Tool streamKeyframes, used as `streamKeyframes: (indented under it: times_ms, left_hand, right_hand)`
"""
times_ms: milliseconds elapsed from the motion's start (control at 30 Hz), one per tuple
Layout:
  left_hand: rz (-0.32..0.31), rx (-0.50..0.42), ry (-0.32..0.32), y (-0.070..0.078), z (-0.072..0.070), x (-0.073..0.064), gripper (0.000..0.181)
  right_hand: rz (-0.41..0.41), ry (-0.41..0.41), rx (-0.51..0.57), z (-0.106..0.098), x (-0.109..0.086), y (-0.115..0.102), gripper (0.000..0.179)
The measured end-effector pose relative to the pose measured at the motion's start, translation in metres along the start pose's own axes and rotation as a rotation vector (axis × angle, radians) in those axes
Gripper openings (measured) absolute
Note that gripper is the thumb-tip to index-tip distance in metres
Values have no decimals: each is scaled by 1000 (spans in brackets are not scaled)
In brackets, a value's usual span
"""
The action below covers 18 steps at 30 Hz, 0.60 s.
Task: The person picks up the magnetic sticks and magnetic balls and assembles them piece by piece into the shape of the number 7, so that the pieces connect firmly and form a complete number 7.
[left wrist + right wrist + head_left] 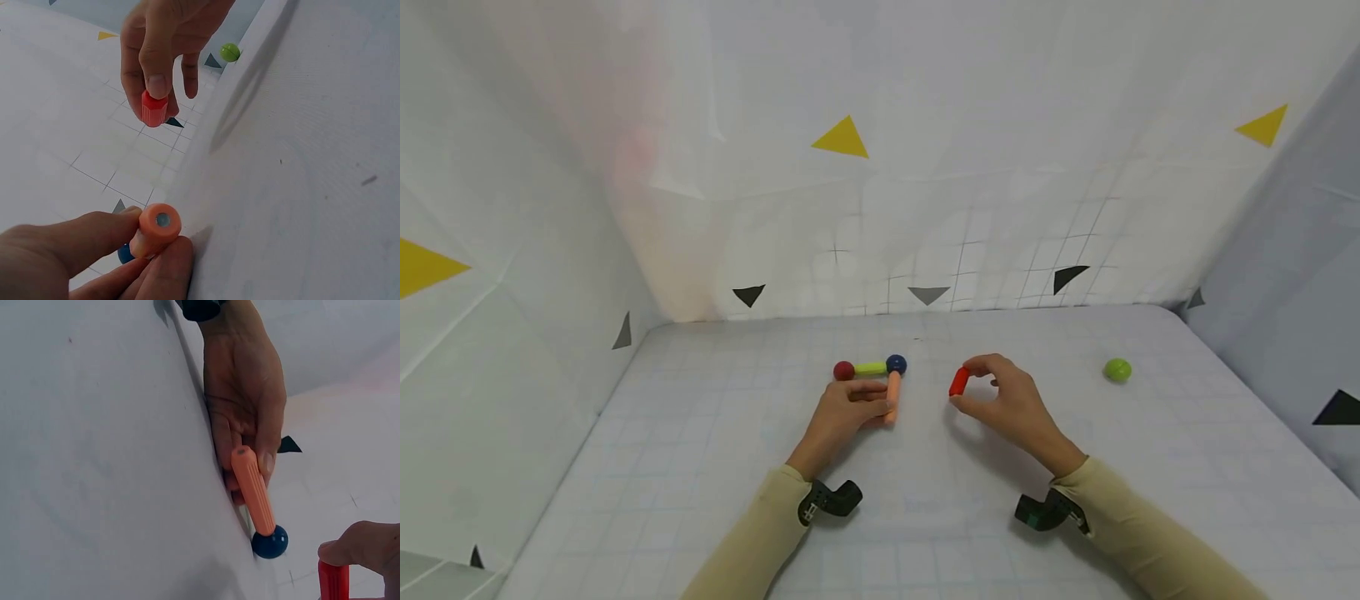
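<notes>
Between thumb and fingers, my left hand (pixel 847 410) grips an orange magnetic rod (pixel 893 395). The rod's far end touches a dark blue ball (pixel 897 363); its near end shows a bare metal disc in the left wrist view. A yellow-green rod (pixel 871 367) runs from the blue ball to a dark red ball (pixel 843 371) on the left. To the right, apart from these pieces, my right hand (pixel 1011 407) pinches a short red rod (pixel 958 382) by its two ends. The red rod is raised above the table, partly cut off in the right wrist view.
A green ball (pixel 1117 370) lies on the white table (pixel 925 533) beyond my right hand. White sheeting with yellow and black triangles rises at the back and both sides. Each wrist wears a black camera mount, the left one (pixel 835 500) and the right one (pixel 1047 511).
</notes>
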<state>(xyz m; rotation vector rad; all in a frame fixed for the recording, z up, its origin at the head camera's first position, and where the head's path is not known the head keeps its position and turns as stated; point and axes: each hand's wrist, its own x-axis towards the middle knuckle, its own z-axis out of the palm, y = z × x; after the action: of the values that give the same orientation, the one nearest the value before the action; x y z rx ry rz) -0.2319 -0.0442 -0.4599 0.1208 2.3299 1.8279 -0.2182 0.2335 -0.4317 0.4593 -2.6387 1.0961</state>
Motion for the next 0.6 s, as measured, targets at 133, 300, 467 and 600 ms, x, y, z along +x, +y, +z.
streamKeyframes:
  times_ms: [133, 300, 467, 600]
  left_hand:
    - [-7, 13, 2, 0, 0, -1, 37]
    - [-31, 24, 9, 1, 0, -1, 36]
    - [-40, 26, 8, 1, 0, -1, 37]
    - [-38, 28, 2, 2, 0, 0, 37]
  right_hand:
    - [-23, -19, 10, 6, -2, -8, 45]
    - [-66, -49, 20, 16, -5, -16, 46]
    - [-81, -85, 45, 24, -9, -20, 46]
    - [-81, -103, 56, 28, -11, -25, 46]
